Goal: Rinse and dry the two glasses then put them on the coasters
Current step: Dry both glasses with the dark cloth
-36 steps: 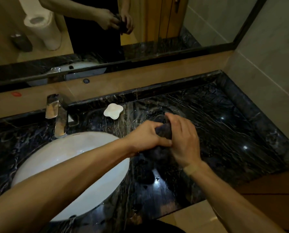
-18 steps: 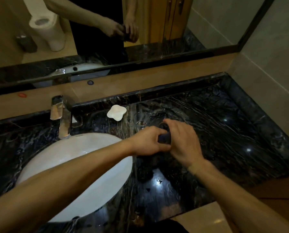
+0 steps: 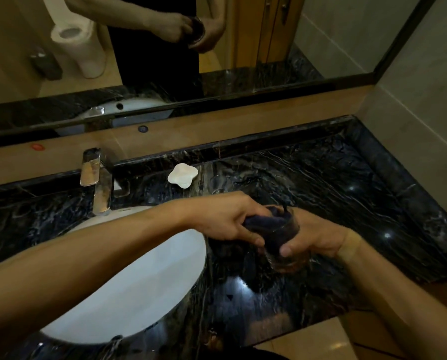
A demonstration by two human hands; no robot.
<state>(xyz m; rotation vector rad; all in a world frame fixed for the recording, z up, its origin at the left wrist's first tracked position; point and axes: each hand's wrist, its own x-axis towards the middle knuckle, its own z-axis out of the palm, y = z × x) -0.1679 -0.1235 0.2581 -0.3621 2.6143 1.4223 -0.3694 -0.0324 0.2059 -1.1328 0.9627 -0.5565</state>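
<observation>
Over the counter's middle, my right hand (image 3: 314,239) grips a clear glass (image 3: 287,246) from the side and below, tilted toward me. My left hand (image 3: 225,220) pinches a dark blue cloth (image 3: 269,222) that is stuffed into the mouth of the glass. A second clear glass (image 3: 218,184) stands faintly visible on the counter behind my left hand. A white flower-shaped coaster (image 3: 183,175) lies bare just left of it, near the back ledge. I see no other coaster.
A white oval basin (image 3: 129,276) is set in the black marble counter (image 3: 347,203) on the left, with a chrome tap (image 3: 97,183) behind it. A mirror (image 3: 269,61) runs along the back and a tiled wall stands at the right.
My right hand has turned from covering the glass to holding it from underneath, so the glass now shows. My left hand has pushed the cloth into it.
</observation>
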